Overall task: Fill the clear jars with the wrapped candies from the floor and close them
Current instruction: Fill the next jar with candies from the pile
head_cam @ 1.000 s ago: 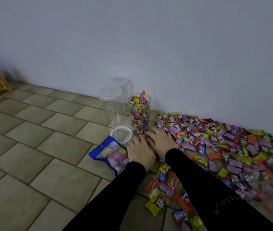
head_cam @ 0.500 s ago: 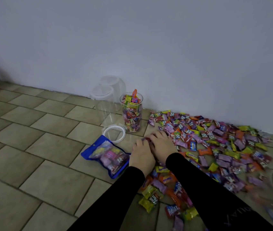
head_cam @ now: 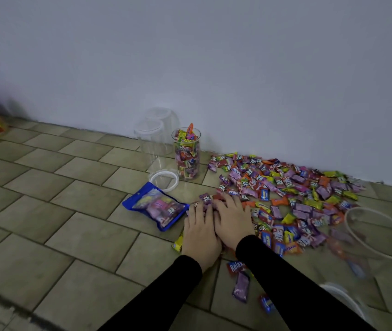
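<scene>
Head view: my left hand [head_cam: 201, 231] & right hand [head_cam: 234, 219], fingers flat, pressed on candies [head_cam: 293, 194] right of full jar [head_cam: 186, 154], prob to scoop.

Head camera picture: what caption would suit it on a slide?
Both hands, left hand and right hand, gather wrapped candies on a tiled floor beside a filled clear jar.

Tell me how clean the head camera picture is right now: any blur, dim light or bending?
Head view: light is dim and flat, with a bluish wall. The hands and the full jar are fairly sharp; the candies blur towards the right edge, where a clear jar is smeared. Floor tile lines curve from the wide lens; the empty jars barely show.
</scene>
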`<state>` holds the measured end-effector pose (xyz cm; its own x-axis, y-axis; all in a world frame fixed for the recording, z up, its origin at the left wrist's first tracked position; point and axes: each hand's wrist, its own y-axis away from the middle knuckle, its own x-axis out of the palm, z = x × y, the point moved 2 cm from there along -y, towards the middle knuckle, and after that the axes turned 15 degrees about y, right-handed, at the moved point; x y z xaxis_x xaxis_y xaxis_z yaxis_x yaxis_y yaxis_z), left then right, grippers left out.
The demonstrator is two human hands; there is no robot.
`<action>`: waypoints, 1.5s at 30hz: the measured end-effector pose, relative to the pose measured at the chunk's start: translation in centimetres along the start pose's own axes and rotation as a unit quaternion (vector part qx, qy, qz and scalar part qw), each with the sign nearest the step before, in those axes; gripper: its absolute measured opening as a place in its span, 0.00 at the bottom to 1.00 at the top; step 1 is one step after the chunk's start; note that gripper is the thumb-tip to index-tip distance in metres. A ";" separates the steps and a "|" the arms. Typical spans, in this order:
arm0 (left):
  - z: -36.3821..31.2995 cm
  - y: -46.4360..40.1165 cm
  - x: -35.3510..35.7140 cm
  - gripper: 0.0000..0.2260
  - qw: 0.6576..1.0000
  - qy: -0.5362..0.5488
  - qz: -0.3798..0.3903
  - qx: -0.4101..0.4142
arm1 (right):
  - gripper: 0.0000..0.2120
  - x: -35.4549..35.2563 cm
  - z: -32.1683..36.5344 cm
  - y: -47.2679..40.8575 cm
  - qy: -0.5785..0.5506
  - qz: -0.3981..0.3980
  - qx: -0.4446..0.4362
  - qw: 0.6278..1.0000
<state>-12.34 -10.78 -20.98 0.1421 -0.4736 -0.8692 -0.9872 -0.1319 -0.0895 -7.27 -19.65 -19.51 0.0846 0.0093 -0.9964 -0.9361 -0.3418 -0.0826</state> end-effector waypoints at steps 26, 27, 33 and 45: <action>0.6 -4.4 0.7 0.27 0.997 0.021 -0.074 0.009 | 0.26 1.7 -2.9 -3.1 0.060 -0.001 -0.051 0.997; 0.6 -4.5 0.8 0.24 0.996 0.025 -0.085 0.017 | 0.24 1.9 -2.8 -3.2 0.054 -0.006 -0.044 0.998; 0.1 -5.0 0.4 0.14 0.994 0.061 -0.092 0.022 | 0.18 1.9 -3.0 -3.3 0.064 -0.004 -0.004 0.998; 0.5 -5.6 0.2 0.13 0.991 0.104 -0.078 0.014 | 0.22 1.1 -4.0 -3.1 -0.147 -0.034 0.046 0.987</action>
<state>-6.85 -9.65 -20.89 0.3024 -0.6184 -0.7254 -0.9532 -0.1946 -0.2314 -2.90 -22.29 -20.26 0.0580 0.3069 -0.9500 -0.9602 -0.2434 -0.1372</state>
